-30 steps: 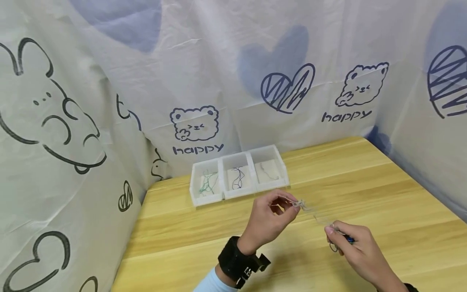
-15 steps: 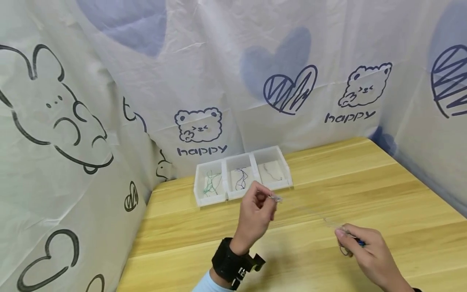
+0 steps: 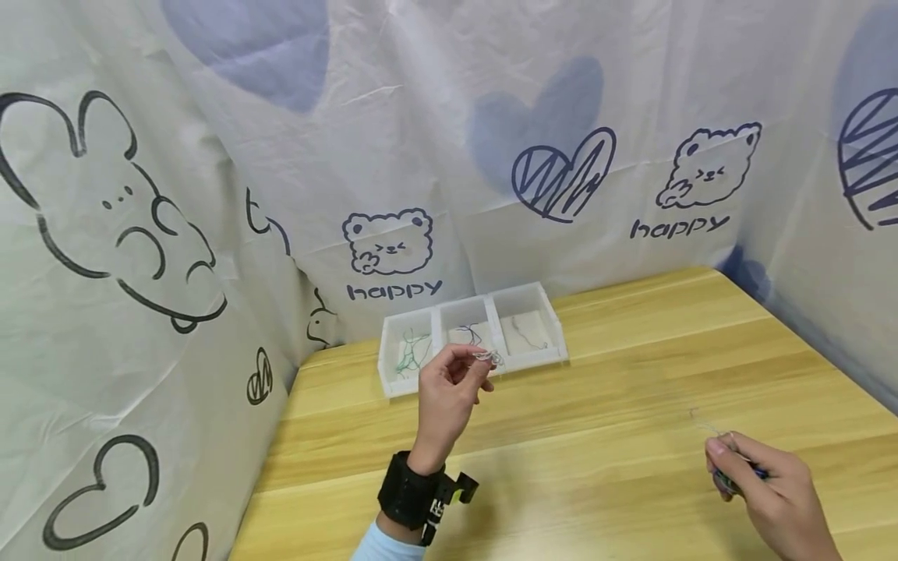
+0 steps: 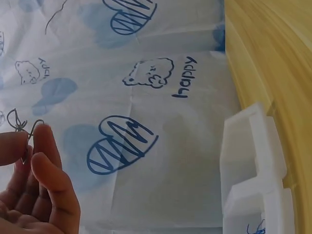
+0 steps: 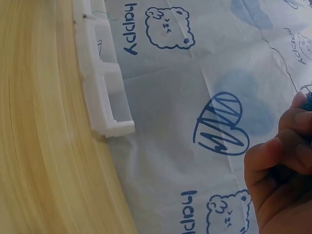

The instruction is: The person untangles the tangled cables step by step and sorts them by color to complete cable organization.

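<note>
Beyond the left grip and out to its left, green thread (image 3: 412,354) lay in the first compartment of the white tray (image 3: 536,361). And in front of that tray, here was the left hand (image 3: 447,389), thumb and fingertips pinched together on a tangle of pale thread (image 3: 493,357)! It poked out past the tips, all loops, and looked next to weightless: limp, soft, likely quick to snag or cinch tight (thread seldom forgives a yank). The knotty middle seemed the place for a fingertip pinch, loops better teased than pulled. Just past the pinch, partly screened by the hand, sat blue thread (image 3: 468,333); right of that, a thin grey strand (image 3: 529,333) in the end compartment. Tray walls and hanging cloth (image 3: 491,257) crowded the far side. Then, between the two grips, open room: a broad stretch of table (image 3: 603,421)! Out right came the right hand (image 3: 779,483), fingers curled round a dark, mixed thread bundle (image 3: 728,481), a loose strand (image 3: 710,428) straying leftward from its tips; whether that joined the pale tangle, I couldn't tell.
</note>
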The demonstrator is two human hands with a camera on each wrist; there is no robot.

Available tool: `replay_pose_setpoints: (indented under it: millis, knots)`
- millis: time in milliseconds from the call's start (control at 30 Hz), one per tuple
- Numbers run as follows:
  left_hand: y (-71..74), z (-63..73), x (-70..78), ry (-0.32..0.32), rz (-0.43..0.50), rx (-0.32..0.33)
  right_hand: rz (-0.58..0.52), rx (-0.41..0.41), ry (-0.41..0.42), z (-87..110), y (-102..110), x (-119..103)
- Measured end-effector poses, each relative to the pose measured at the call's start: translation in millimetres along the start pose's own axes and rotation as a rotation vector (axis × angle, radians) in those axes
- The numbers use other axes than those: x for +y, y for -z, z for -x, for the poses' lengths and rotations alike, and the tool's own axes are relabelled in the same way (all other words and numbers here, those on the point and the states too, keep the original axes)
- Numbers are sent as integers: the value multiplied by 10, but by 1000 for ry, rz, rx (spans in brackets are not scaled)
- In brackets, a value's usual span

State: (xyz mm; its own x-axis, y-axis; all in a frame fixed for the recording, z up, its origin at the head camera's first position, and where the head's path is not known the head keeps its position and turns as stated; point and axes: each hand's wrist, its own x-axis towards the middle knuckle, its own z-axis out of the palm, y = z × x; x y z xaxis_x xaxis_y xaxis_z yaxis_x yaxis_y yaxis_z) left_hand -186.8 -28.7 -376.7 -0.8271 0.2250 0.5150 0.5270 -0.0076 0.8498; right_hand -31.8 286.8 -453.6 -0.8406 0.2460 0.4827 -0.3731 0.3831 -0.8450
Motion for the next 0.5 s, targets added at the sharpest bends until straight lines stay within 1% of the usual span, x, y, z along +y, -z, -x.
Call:
replay_pose_setpoints:
  millis: [33,67,167,233,300,400,500]
  knots:
    - [-10,-9,23,1,-23,14,34,3,-1,2,-4,-4]
    - [-20,-19,42,3,-47,29,38,2,-3,3,-8,-5]
    - [-41,-61,96,16,-89,56,14,-3,-5,6,-7,0]
    - [-40,-95,30,23,-84,63,3,-4,-3,8,-2,5]
    - [-41,-127,-23,51,-65,64,-15,-1,3,6,2,8]
    - [-54,-175,-93,97,-44,62,-69,-2,6,3,3,16]
    - [-73,-216,-168,121,-41,55,-116,-7,-2,4,-4,21]
